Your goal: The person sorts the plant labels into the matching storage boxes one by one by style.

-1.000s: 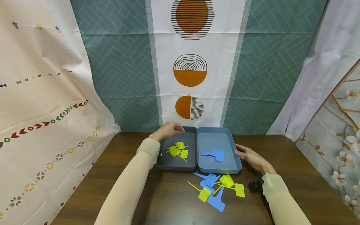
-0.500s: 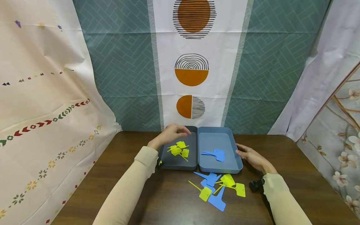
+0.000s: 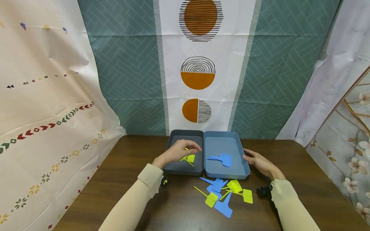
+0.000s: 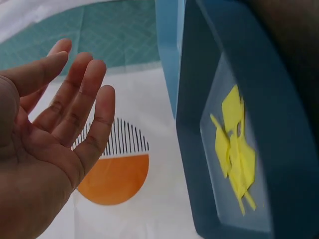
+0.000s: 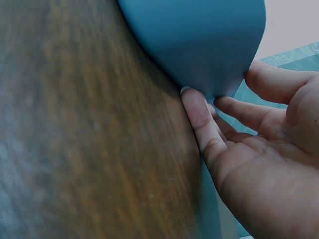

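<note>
My left hand [image 3: 179,151] hovers over the dark grey tray [image 3: 185,172], fingers loosely bent and holding nothing. In that tray lie several yellow plant labels [image 3: 190,158], partly hidden by the hand in the head view; the left wrist view shows the yellow labels [image 4: 237,149] heaped together. With its fingertips my right hand [image 3: 261,164] touches the right outer side of the blue tray [image 3: 221,142]. The right wrist view has those fingers [image 5: 199,112] against the tray's lower corner. A small stack of blue plant labels [image 3: 225,160] lies in the blue tray.
In front of the trays, loose yellow labels [image 3: 211,199] and blue labels [image 3: 224,208] overlap on the brown wooden table [image 3: 179,208]. The two trays stand side by side. A patterned cloth [image 3: 138,80] hangs behind the table.
My left hand has come nearer and to the right over the dark tray, now covering part of the yellow labels. The right hand stays at the blue tray.
</note>
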The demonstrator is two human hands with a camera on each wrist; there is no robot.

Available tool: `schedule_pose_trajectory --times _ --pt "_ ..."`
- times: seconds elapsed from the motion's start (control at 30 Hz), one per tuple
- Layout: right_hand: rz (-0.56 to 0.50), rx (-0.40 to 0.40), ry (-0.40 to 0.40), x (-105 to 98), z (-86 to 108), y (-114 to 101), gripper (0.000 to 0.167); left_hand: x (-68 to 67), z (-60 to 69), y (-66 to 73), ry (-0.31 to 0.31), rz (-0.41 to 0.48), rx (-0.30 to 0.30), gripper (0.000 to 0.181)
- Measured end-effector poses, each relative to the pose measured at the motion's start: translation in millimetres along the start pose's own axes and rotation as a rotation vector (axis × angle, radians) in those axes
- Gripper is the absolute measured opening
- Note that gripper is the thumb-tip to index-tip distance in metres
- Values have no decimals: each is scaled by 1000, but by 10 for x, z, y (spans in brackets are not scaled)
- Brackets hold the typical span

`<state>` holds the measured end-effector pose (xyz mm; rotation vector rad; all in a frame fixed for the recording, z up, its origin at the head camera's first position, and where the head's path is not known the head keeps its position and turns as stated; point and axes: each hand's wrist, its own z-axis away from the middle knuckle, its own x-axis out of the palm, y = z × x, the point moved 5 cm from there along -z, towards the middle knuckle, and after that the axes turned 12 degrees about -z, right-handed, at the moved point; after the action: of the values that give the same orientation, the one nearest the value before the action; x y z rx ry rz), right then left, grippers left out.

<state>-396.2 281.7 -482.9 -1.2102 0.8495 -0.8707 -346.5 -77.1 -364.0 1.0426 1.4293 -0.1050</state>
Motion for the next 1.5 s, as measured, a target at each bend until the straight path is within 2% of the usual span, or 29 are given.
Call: schedule_pose_trajectory --times 0.17,0.53,0.97,1.13,1.27,1.5 --pt "-1 3 -3 19 3 1 73 131 95 73 4 42 36 21" --pt "10 10 -4 28 -21 -5 72 364 245 251 3 141 73 21" --pt "3 7 -8 28 -32 -2 73 683 291 384 -82 208 78 21" --pt "12 5 -7 13 9 11 73 831 265 415 -136 169 103 21" --pt "11 -1 -10 7 25 12 72 933 252 426 -182 89 139 21" --pt "14 -10 -10 -2 10 8 73 1079 267 473 -257 -48 167 21"
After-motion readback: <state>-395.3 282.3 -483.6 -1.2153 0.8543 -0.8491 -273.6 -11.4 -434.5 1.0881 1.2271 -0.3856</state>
